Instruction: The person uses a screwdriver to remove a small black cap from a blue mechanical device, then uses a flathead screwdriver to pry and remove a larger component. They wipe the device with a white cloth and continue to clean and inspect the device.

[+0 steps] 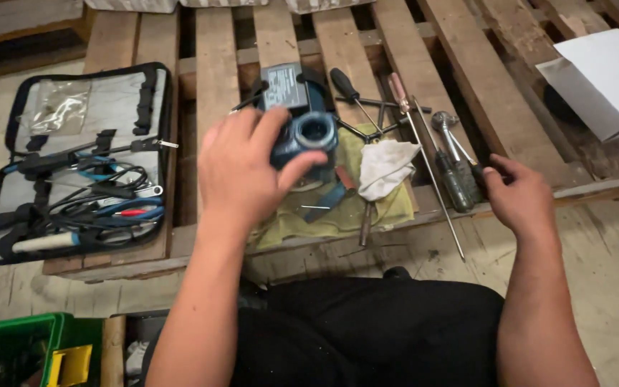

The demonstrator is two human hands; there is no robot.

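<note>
My left hand [245,172] grips a dark blue power-tool body [306,129] with a round opening facing up, resting on a yellow-green cloth [338,215] on a wooden pallet [216,72]. My right hand [517,197] lies at the pallet's front edge, fingers closing on the dark handle of a screwdriver [460,179]. A crumpled white rag [385,165] sits between the two hands.
An open black tool case [73,165] with pliers, wires and a soldering iron lies at left. Screwdrivers, a hex key set [367,122] and a long thin rod [435,186] lie on the pallet. A white box [603,79] sits at right, a green crate [30,351] bottom left.
</note>
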